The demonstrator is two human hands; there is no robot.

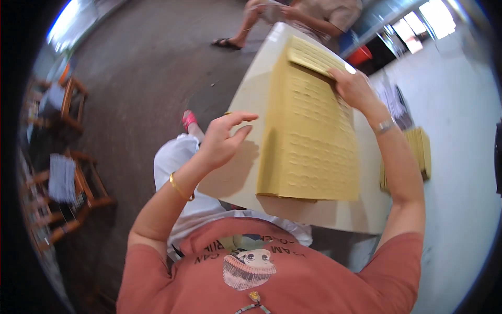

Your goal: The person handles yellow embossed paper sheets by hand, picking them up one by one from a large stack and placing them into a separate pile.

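A stack of yellow paper sheets with rows of embossed marks [317, 137] lies lengthwise on a pale table [239, 172] before me. At its far end, a narrow folded flap or strip of the same yellow paper [310, 55] rests across the top. My right hand [349, 86] pinches the right end of that strip between thumb and fingers. My left hand [227, 137] hovers left of the stack, thumb and forefinger apart with nothing between them. Its shadow falls on the tabletop. Whether the strip is joined to the top sheet is unclear.
More yellow paper bundles [417, 153] stand beyond the table's right side, near a pile of greyish sheets [392, 98]. Wooden stools [92, 180] at the left carry paper stacks [62, 178]. Another person [313, 15] sits past the far end, near a red bucket [360, 55].
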